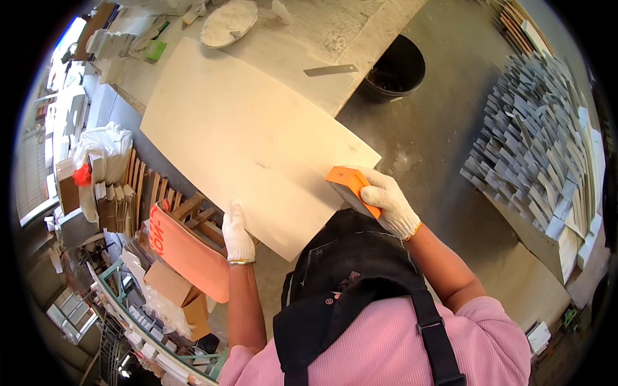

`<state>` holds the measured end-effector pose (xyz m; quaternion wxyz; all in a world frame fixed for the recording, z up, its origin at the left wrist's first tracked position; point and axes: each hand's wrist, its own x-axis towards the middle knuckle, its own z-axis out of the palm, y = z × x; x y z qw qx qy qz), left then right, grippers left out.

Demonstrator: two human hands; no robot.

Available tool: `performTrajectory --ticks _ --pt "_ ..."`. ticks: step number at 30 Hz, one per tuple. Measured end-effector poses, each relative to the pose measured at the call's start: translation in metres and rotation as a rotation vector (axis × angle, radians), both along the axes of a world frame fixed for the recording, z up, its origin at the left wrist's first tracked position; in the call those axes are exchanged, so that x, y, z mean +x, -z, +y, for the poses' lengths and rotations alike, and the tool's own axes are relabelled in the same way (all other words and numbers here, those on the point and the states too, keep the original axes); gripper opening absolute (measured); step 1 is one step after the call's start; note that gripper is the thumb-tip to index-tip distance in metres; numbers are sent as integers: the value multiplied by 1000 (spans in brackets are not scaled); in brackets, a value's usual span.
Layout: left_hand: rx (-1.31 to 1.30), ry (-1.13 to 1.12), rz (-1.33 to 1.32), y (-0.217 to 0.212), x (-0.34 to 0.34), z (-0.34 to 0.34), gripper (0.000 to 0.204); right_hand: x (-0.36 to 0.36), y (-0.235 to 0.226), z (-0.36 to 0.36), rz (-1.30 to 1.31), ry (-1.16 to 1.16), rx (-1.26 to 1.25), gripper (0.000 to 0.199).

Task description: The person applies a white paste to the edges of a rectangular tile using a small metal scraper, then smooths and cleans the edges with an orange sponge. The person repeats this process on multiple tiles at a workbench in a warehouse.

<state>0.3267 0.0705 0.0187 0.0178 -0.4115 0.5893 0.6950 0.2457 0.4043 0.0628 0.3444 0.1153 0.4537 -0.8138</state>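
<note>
Head view: pale board (pixel 257 128) lies on the worktop (pixel 315 32), its near end jutting past the edge toward the wearer. Left hand (pixel 238 237), gloved, at the board's near-left edge, fingers extended; hold underneath hidden, cannot tell. Right hand (pixel 387 202), gloved, closed round an orange block (pixel 354 184) by the near-right corner. Metal strip (pixel 331 70) beyond the far edge; black bucket (pixel 412 58) beside the worktop.

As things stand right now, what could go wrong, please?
The panel overhangs the table, so pressing its near end might tip it. The right hand holds the orange block close to the panel's edge; it could slip off. The metal strip might get knocked toward the bucket.
</note>
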Motion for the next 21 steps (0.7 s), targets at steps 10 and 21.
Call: performTrajectory --ticks 10,21 --pt "-1288 457 -169 -28 -67 -52 85 -20 -10 68 16 -92 339 62" --pt "-1751 856 237 42 -246 6 73 -68 10 42 136 -136 500 71"
